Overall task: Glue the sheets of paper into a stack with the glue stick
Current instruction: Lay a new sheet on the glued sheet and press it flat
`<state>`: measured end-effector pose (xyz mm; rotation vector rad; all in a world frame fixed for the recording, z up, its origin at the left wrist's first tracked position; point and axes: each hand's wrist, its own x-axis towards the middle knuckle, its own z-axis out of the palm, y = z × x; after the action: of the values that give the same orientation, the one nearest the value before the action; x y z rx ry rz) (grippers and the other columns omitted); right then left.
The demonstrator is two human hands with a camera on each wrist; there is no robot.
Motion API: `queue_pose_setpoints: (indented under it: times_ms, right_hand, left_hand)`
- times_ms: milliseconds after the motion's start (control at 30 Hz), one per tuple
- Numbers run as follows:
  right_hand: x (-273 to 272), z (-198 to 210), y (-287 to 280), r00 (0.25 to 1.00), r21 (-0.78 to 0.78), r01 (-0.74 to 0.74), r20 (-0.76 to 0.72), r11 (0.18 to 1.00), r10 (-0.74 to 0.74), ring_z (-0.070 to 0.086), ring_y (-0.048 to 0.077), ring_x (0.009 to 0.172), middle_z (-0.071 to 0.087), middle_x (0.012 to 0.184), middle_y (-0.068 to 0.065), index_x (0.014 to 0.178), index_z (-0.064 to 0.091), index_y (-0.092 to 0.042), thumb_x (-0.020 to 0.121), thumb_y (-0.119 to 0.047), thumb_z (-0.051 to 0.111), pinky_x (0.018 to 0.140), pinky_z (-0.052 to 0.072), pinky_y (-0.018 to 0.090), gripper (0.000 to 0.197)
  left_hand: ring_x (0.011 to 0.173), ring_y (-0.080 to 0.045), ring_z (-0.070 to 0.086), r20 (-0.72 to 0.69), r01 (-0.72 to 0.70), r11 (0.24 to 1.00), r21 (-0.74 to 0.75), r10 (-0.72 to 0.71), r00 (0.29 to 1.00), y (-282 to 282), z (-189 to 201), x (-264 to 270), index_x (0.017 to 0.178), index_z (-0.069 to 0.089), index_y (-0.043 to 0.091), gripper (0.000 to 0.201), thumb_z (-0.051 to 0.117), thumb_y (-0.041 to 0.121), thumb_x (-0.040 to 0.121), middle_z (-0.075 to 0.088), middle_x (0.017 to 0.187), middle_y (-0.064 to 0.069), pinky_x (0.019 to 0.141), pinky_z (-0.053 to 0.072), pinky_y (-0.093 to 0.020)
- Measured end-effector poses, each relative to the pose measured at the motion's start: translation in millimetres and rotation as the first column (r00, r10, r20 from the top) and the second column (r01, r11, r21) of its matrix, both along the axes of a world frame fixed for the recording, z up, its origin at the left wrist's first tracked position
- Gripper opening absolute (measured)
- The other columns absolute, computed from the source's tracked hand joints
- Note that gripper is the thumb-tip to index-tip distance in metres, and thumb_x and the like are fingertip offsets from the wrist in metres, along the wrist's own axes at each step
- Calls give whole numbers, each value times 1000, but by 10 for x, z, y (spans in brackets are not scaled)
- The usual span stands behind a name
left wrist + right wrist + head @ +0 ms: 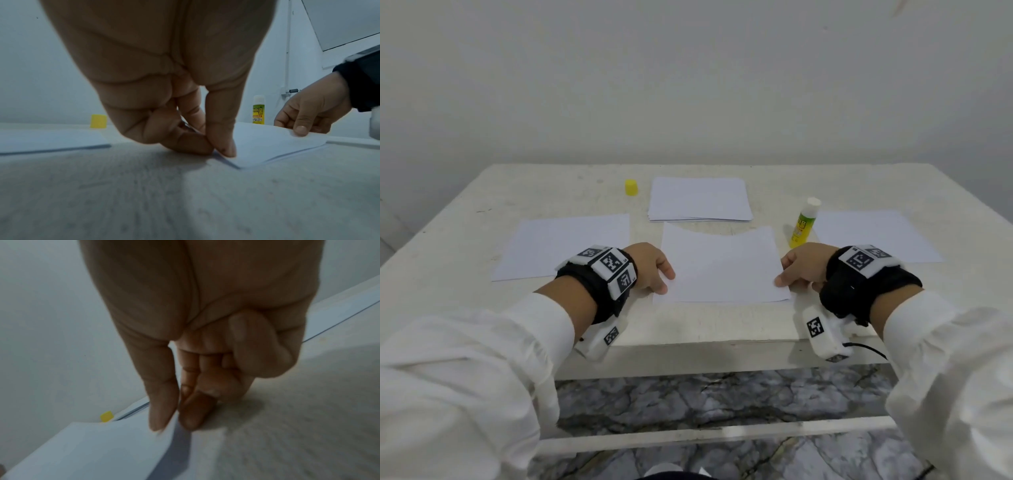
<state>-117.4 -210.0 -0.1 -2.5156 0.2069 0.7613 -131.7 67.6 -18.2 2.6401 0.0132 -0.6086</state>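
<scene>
While pinched at its near corners by thumb and fingers of left hand [652, 269] and right hand [803, 265], just short of the uncapped glue stick [804, 222], risked skewing the sheet [719, 265] when lowered, bonding crooked.

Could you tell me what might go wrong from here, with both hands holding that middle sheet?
1. The left hand and right hand pinch the near corners of the middle sheet, which bows; it could crease or land skewed.
2. The uncapped glue stick stands close beyond the right hand; a lift might topple it.
3. Its yellow cap lies apart, so the glue may dry.
</scene>
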Motion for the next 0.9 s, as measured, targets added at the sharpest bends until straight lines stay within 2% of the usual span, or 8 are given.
queue_pose_setpoints:
  times_ms: [67, 200, 300, 367, 400, 500, 633, 900]
  right_hand:
    - [-6, -24, -19, 1000, 55, 28, 4, 998, -28, 46, 13, 48, 54, 61, 5, 69, 49, -12, 82, -9, 71, 35, 33, 13, 25]
    - [-1, -82, -53, 999, 113, 32, 40, 993, -37, 52, 15, 54, 59, 69, 6, 88, 57, -11, 79, -6, 74, 42, 42, 15, 20]
    - [-12, -111, -72, 997, 139, 63, 45, 988, -70, 53, 14, 56, 60, 74, 6, 102, 63, -6, 78, -5, 74, 45, 44, 14, 27]
    - [-22, -124, -78, 994, 167, 90, 39, 982, -98, 54, 15, 56, 61, 75, 7, 115, 59, 5, 78, -2, 74, 45, 46, 16, 41]
    - [-25, -126, -78, 994, 168, 93, 39, 981, -101, 54, 15, 56, 60, 73, 7, 119, 56, 7, 78, -2, 74, 44, 46, 16, 45]
    - [-37, -119, -79, 995, 159, 88, 39, 983, -95, 54, 14, 54, 60, 67, 5, 121, 56, 6, 78, -2, 74, 40, 44, 15, 47]
    - [-51, -120, -80, 995, 155, 84, 43, 984, -92, 55, 14, 54, 60, 69, 5, 121, 56, 4, 78, -3, 74, 39, 42, 13, 47]
    - [-47, -129, -69, 994, 167, 86, 46, 982, -95, 59, 16, 61, 65, 76, 6, 117, 60, 1, 76, -2, 75, 58, 51, 23, 44]
  left_hand:
    - [68, -11, 55, 4, 3, 1000, 3, -3, 1000, 1, 5, -1, 103, 67, 20, 24, 74, 12, 81, 56, 70, 5, 59, 41, -16]
    - [67, -11, 54, -1, 15, 1000, 16, -15, 1000, -4, 18, -7, 105, 67, 19, 26, 74, 13, 81, 56, 71, 4, 58, 40, -15]
    - [69, -11, 53, 4, 25, 999, 29, -25, 1000, -6, 29, -17, 107, 67, 18, 27, 74, 13, 81, 54, 71, 5, 58, 38, -14]
    - [74, -12, 52, 7, 36, 999, 37, -36, 999, -8, 38, -23, 108, 67, 18, 27, 73, 14, 82, 53, 72, 6, 59, 37, -13]
    - [76, -12, 51, 6, 39, 998, 39, -40, 999, -9, 42, -24, 108, 67, 18, 27, 73, 14, 82, 52, 73, 6, 59, 36, -13]
    - [80, -13, 52, 2, 40, 998, 43, -40, 999, -11, 52, -26, 108, 67, 19, 28, 73, 14, 82, 52, 73, 6, 61, 36, -12]
    - [83, -14, 53, -1, 41, 998, 47, -41, 999, -10, 55, -33, 108, 67, 20, 27, 73, 15, 82, 55, 75, 5, 61, 35, -11]
    - [89, -14, 52, 6, 41, 998, 50, -42, 999, -12, 56, -33, 108, 68, 20, 27, 73, 15, 82, 55, 84, 4, 61, 33, -8]
